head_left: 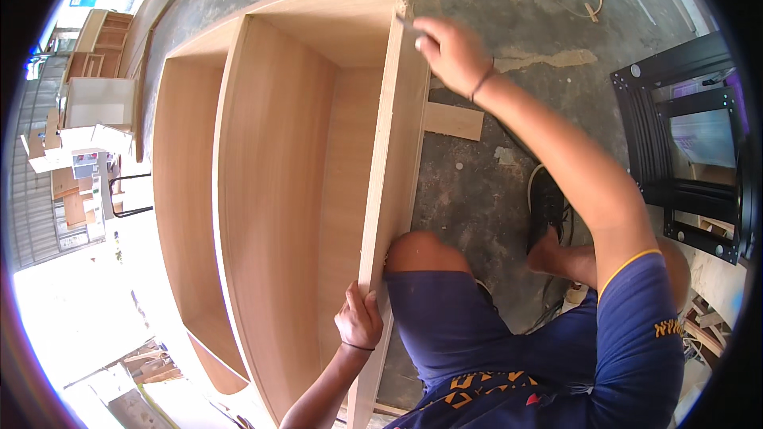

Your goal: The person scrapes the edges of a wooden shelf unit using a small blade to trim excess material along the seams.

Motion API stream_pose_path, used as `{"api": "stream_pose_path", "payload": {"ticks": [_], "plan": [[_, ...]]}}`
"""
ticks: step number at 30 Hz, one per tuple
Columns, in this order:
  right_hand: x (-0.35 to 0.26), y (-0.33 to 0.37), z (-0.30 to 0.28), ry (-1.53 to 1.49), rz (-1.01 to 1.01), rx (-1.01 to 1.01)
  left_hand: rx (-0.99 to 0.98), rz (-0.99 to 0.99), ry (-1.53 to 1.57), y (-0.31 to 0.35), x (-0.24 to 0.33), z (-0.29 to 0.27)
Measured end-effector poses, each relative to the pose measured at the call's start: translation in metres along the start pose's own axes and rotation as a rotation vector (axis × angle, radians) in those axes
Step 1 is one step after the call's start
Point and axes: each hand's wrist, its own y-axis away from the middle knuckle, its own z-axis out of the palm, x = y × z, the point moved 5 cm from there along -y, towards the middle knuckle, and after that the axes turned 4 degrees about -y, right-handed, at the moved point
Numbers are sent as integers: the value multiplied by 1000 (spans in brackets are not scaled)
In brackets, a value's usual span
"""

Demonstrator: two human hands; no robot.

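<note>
Though blurry, right grip [456,54] apparently around dark tool [408,26], left grip [359,318] around cabinet edge [381,151].

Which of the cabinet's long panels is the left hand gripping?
The rightmost panel, beside the knee: the left hand holds its edge; no hand touches the middle panel or leftmost panel.

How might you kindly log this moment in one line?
left hand: on edge of wooden cabinet; right hand: holding slim dark tool at edge's far end; wood piece: on floor
</note>
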Motion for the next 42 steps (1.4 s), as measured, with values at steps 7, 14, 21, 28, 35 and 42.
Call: {"api": "stream_pose_path", "payload": {"ticks": [7,14,21,28,35,42], "plan": [[11,-24,13,216,-294,109,-59,-50,18,-3,3,0],[-115,154,43,-159,-459,-286,-41,-24,-5,-2,2,1],[-52,110,32,-424,188,-94,-30,-39,-1,2,0,1],[29,-11,11,-87,-56,130,-8,-23,4,-2,2,0],[26,-15,21,62,-377,251,-16,-6,-3,-5,8,1],[-127,188,56,-487,-633,-290,-13,-72,-9,0,3,2]]}}
